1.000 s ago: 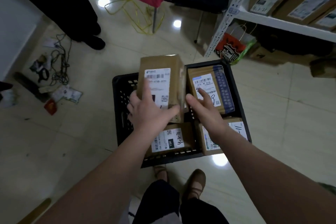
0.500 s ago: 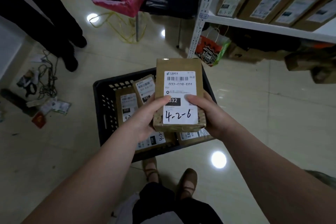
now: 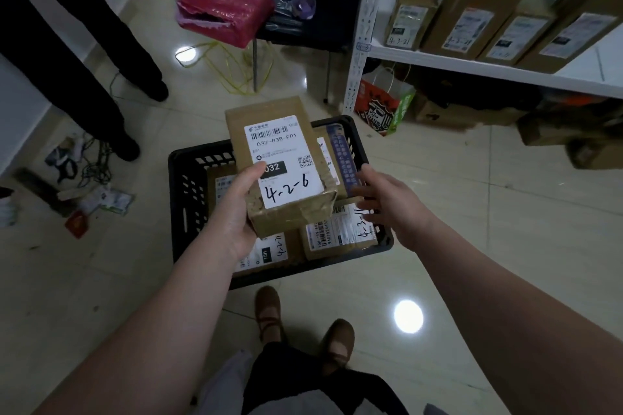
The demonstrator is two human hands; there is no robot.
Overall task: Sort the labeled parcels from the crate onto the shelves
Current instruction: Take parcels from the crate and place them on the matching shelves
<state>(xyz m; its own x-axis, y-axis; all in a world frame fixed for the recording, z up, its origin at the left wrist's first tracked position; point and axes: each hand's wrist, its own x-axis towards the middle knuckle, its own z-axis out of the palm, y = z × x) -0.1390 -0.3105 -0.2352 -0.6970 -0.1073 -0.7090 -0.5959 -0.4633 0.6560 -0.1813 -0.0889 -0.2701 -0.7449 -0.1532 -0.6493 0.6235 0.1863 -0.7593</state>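
Observation:
My left hand (image 3: 236,209) grips a brown cardboard parcel (image 3: 286,141) from its left side, thumb on the white label marked 4-2-6. It hangs above the black plastic crate (image 3: 183,212) on the floor. My right hand (image 3: 387,202) is off the parcel, just to its right, fingers loosely spread over the crate and holding nothing. Several labeled parcels lie in the crate, one marked 4-3-11 (image 3: 340,232) at the right. The white shelf (image 3: 472,64) at the upper right carries a row of upright labeled boxes (image 3: 411,17).
A person's dark trouser legs (image 3: 101,71) stand at the left beside cables and litter (image 3: 87,185). A pink wrapped package (image 3: 226,7) sits on a dark stand behind the crate. An orange-green paper bag (image 3: 384,104) and cartons lie under the shelf. My shoes (image 3: 269,310) are near the crate.
Earlier both hands lifted the 4-2-6 parcel out of the crate. Now my right hand has let go and moved right; my left hand alone holds it.

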